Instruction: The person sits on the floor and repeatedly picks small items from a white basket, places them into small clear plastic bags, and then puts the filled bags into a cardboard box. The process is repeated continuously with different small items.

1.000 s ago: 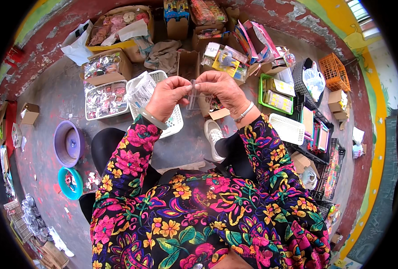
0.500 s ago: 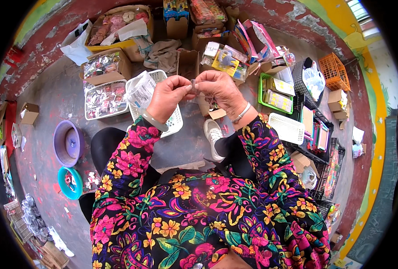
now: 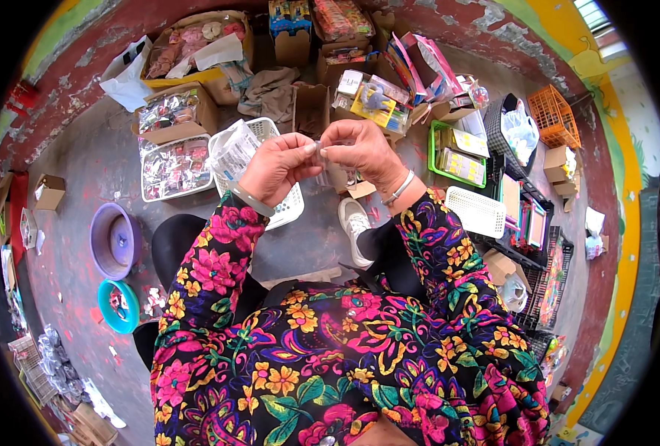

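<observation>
My left hand (image 3: 276,169) and my right hand (image 3: 367,157) meet in front of me, thumbs and fingers pinched close together. Between the fingertips they hold a small clear plastic piece (image 3: 320,154); it is too small and too covered to tell its exact kind. Below my left hand stands a white plastic basket (image 3: 293,207). A white printed plastic bag (image 3: 233,151) lies over its left side. Past my right hand, a cardboard box (image 3: 359,189) with small packets in it shows in part.
Left of the basket is a white tray of small packets (image 3: 175,169). A purple basin (image 3: 114,239) and a turquoise basin (image 3: 117,306) sit on the floor at left. At right are a green basket (image 3: 456,176), a white basket (image 3: 475,212) and black crates (image 3: 553,279). Boxes line the wall.
Both hands have shifted slightly, and the fingertips sit a little lower. The right fingers have curled more at the pinch. The small plastic piece stays between them.
</observation>
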A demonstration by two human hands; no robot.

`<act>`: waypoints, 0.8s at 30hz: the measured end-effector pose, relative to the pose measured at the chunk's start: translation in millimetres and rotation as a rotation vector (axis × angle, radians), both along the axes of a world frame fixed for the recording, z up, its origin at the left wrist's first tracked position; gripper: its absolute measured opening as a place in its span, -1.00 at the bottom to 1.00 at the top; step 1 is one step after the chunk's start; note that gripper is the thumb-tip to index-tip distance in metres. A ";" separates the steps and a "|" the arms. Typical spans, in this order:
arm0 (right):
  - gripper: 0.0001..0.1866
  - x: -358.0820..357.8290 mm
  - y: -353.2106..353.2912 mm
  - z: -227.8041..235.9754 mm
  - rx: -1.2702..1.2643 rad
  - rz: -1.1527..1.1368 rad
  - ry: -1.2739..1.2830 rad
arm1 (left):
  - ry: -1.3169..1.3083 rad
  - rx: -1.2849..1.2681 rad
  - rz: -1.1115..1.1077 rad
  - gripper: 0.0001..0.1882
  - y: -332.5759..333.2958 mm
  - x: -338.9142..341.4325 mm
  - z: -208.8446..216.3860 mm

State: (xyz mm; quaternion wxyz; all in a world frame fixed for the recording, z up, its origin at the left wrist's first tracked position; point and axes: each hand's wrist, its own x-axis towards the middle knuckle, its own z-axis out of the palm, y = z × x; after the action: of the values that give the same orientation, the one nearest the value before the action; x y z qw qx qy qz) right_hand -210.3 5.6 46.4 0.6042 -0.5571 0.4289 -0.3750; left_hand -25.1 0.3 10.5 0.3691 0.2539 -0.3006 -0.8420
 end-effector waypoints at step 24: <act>-0.86 -6.2 -2.1 -5.4 0.131 0.115 -0.116 | 0.008 -0.030 -0.043 -0.91 1.6 5.1 8.7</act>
State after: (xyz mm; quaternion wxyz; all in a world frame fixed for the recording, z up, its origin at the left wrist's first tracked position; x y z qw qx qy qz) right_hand -216.5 3.4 41.0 0.6836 -0.5176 0.3840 -0.3425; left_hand -20.0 1.9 19.2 0.3559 0.2381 -0.3172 -0.8462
